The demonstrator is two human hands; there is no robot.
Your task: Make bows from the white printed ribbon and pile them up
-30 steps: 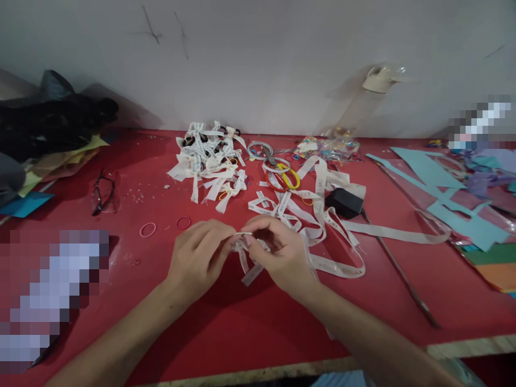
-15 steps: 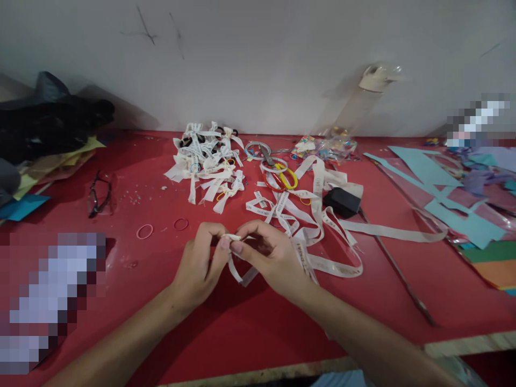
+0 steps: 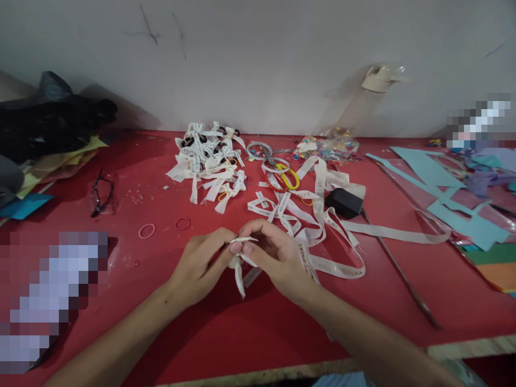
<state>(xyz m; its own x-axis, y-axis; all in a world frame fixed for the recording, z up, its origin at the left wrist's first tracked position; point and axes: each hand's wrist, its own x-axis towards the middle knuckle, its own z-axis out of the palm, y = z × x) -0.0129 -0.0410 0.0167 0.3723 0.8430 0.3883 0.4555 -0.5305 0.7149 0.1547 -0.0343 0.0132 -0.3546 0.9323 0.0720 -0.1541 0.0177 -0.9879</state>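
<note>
Just above the front middle of the red table, my left hand (image 3: 201, 263) and my right hand (image 3: 278, 258) meet, thumbs side by side. Both are closed in a pinch on a short white ribbon (image 3: 239, 277). One end dangles below the thumbs and another bit pokes out over the fingertips. Whether a hair tie sits inside the fold is hidden by my fingers. Beyond my right hand lies a tangle of long printed white ribbon (image 3: 318, 188). Past my left hand is a pile of ribbon bows on elastic bands (image 3: 207, 156).
Scissors with red and yellow handles (image 3: 288, 177) lie behind the ribbons. Two pink elastic bands (image 3: 147, 231) are on the left, near black-framed glasses (image 3: 100, 194). A black block (image 3: 344, 202), a thin rod (image 3: 403, 274) and light-blue paper scraps (image 3: 463, 215) lie rightward. A bottle (image 3: 374, 80) stands behind.
My fingers have shifted their pinch on the ribbon. One end now hangs straighter and lower, and a tip sticks out to the right above my thumbs.
</note>
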